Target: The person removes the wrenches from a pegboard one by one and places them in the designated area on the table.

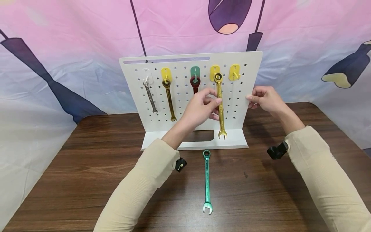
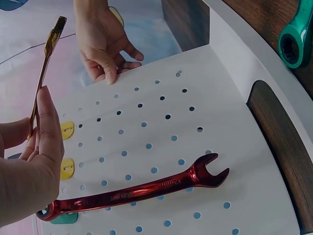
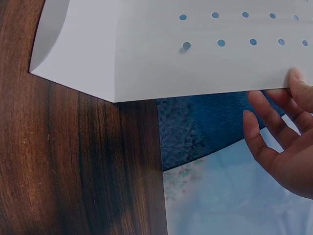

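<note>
My left hand (image 1: pixel 200 108) pinches a gold combination wrench (image 1: pixel 221 108) by its shaft, ring end up. In the left wrist view this wrench stands off the white pegboard (image 1: pixel 252 61); in the head view its ring overlaps the fourth hook (image 1: pixel 214 70), a yellow one. My right hand (image 1: pixel 268 99) grips the board's right edge, thumb on the front face and fingers at the edge. A red wrench (image 2: pixel 127 193) hangs from the green hook (image 1: pixel 195 70), partly hidden by my left hand in the head view.
Left on the board hang a silver wrench (image 1: pixel 150 96) and a bronze-gold wrench (image 1: pixel 169 101). At the far right, a yellow hook (image 1: pixel 234 71) carries nothing. A green wrench (image 1: pixel 207 180) lies on the brown table (image 1: pixel 95 167) before the board. Behind hangs a printed cloth (image 1: pixel 95 32).
</note>
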A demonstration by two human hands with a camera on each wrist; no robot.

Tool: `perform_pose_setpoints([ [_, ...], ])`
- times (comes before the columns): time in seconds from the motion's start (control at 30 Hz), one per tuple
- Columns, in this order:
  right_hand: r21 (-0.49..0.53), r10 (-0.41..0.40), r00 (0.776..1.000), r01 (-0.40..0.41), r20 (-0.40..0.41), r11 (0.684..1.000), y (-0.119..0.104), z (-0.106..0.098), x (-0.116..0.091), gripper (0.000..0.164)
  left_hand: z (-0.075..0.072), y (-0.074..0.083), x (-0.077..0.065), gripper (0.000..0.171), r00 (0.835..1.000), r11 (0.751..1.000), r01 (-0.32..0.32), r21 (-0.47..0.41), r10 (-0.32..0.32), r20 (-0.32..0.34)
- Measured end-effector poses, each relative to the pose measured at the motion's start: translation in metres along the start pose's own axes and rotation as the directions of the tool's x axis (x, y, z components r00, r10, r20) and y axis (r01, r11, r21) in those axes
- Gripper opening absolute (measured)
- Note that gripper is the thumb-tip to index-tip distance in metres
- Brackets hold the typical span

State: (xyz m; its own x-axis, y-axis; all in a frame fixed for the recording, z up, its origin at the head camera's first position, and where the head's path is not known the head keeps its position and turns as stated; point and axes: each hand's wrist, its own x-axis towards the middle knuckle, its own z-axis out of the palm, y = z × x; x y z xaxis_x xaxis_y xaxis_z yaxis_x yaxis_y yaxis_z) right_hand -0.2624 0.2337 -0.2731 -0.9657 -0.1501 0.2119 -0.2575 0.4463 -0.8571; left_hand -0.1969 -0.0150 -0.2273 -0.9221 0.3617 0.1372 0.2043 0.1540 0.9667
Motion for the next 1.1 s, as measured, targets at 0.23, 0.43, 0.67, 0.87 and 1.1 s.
perform_pose_setpoints([
  [0.23, 0.002, 0.003, 1.000, -0.003, -0.004, 1.000, 0.000, 0.000, -0.001, 0.024, 0.001, 0.000, -0.005, 0.016, 1.000, 1.000, 0.000, -0.006, 0.000, 0.023],
  [0.43, 0.003, -0.001, 1.000, 0.001, -0.004, 1.000, 0.001, 0.000, -0.001, 0.024, -0.002, -0.008, -0.012, 0.014, 1.000, 1.000, 0.016, -0.010, -0.016, 0.025],
  [0.67, 0.009, -0.003, 1.000, 0.003, -0.002, 1.000, 0.001, 0.000, 0.000, 0.024, -0.009, -0.022, -0.018, 0.014, 0.997, 0.997, 0.070, 0.019, -0.070, 0.013],
  [0.87, 0.010, -0.001, 1.000, 0.001, 0.000, 1.000, 0.002, 0.000, 0.000, 0.024, -0.015, -0.037, -0.025, 0.012, 0.990, 0.990, 0.137, 0.024, -0.137, 0.028],
  [1.1, 0.010, -0.001, 1.000, 0.001, 0.002, 1.000, 0.002, 0.000, 0.001, 0.024, -0.023, -0.054, -0.034, 0.010, 0.977, 0.978, 0.202, 0.056, -0.205, 0.057],
])
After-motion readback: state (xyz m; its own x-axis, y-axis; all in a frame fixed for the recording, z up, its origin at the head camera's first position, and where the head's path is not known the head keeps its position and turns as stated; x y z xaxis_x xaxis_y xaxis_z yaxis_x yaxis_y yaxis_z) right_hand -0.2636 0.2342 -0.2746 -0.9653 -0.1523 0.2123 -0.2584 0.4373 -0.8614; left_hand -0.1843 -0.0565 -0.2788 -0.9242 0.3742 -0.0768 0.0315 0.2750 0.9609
